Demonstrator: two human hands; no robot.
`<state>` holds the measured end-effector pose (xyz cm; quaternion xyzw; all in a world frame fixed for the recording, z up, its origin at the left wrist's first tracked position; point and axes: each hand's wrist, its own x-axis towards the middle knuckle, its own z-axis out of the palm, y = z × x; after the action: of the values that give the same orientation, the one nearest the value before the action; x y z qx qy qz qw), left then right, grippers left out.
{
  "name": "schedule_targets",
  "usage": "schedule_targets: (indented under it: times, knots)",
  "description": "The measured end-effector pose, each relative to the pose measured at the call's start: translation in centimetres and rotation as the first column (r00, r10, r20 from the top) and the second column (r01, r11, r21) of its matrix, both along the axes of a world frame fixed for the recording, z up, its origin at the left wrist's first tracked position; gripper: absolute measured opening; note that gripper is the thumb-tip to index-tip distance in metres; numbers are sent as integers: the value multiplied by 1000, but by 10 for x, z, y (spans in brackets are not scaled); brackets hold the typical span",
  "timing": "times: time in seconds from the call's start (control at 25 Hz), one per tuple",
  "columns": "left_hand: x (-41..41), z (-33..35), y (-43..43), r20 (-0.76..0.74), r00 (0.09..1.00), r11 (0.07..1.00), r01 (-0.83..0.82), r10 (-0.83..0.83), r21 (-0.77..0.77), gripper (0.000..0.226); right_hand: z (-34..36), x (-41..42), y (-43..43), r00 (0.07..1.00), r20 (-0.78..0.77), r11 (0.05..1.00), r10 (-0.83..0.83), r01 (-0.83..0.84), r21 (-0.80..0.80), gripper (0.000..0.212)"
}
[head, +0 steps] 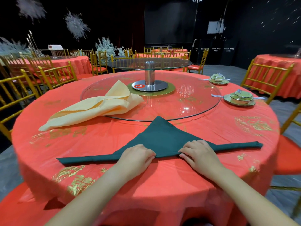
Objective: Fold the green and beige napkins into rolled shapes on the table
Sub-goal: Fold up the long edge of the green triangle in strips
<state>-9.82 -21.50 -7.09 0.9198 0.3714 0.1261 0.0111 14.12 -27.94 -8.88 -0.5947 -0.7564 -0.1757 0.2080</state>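
A dark green napkin (pixel 160 137) lies on the red tablecloth (pixel 219 132) as a triangle whose near edge is rolled into a long band, its tip pointing at the glass turntable. My left hand (pixel 136 156) grips the rolled edge left of centre, fingers curled over it. On the same rolled edge, right of centre, my right hand (pixel 199 153) holds the cloth with curled fingers. A beige napkin (pixel 97 108) lies loosely crumpled to the left, partly on the turntable.
A large glass turntable (pixel 195 101) with a steel post (pixel 149 74) and an upper glass tier fills the table's middle. Two green covered dish sets (pixel 238 99) sit at the far right. Gold chairs (pixel 267 77) ring the table.
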Motion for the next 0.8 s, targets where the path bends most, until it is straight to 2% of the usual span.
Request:
schedule_targets:
  times: [0.24,0.4,0.64,0.8]
  knots:
    - [-3,4,0,9,1000,999,-3,3,-40,27,5,-3,-4,1000,-7,997,-21,20,-69,29]
    - [1,-2,8,48,998,998,-40,43,-53,26,10,0,4,981,-153,974,-118,84,-209,15]
    - [11,-3,15,46,984,984,-167,170,-62,31,-1,4,14,929,-299,958,-220,147,-246,14]
    - [34,0,13,132,977,985,-164,169,-46,34,-3,0,16,915,-316,954,-250,178,-239,17]
